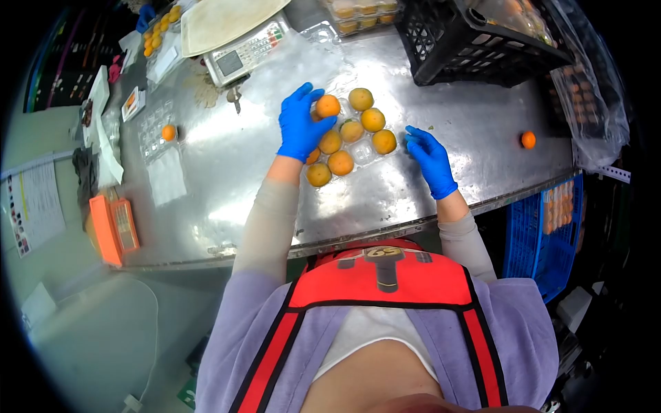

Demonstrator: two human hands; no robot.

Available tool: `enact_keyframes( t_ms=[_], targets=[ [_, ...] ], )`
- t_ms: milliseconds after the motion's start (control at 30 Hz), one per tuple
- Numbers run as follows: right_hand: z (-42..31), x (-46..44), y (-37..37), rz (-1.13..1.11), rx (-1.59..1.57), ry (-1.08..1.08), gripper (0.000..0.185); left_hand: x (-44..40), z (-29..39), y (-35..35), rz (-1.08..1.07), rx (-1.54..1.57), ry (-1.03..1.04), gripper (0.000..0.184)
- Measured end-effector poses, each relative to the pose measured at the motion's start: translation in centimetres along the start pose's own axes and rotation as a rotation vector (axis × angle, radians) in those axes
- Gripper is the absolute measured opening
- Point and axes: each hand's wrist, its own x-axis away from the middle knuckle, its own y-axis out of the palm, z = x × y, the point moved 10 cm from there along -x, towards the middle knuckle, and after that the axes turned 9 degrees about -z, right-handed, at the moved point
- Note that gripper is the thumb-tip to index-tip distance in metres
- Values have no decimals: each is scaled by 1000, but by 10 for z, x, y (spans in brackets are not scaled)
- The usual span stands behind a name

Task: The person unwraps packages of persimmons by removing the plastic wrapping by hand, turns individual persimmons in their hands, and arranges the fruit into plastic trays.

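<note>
A clear plastic fruit tray (361, 152) lies on the metal table in front of me, with several oranges (372, 120) in its cups. My left hand (301, 124), in a blue glove, is at the tray's left side. Its thumb and fingers are closed round one orange (328, 106) at the tray's upper left. Part of another orange shows below that hand. To the right of the tray is my right hand (430, 162), also blue-gloved. It is apart from the fruit, fingers stretched out, nothing in it.
A white scale (233, 63) stands at the back left, near stacked fruit packs (363, 15). A black crate (475, 51) occupies the back right. Single oranges lie at far right (528, 140) and in another tray at left (169, 132). A blue crate (540, 234) stands below the table.
</note>
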Motion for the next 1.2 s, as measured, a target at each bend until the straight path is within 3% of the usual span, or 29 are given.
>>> enact_keyframes(
  t_ms=[133,300,633,833,967,1033,1200],
  targets=[
    [10,-1,2,-16,-7,18,36,-9,0,23,-102,-101,-52,54],
    [22,-4,0,-40,-6,90,37,-3,-1,36,-54,-166,21,54],
    [31,-25,5,-98,166,53,38,73,1,-4,80,-64,4,58],
    [33,-25,7,-120,158,75,36,134,-47,-48,226,-95,-196,55],
    [39,-19,16,-158,103,125,36,159,-70,-43,245,-21,-266,57],
    [43,-15,21,-162,67,140,36,169,-90,-23,172,408,-462,55],
    [46,-7,30,-165,32,109,36,174,-93,6,175,532,-476,51]
  ],
)
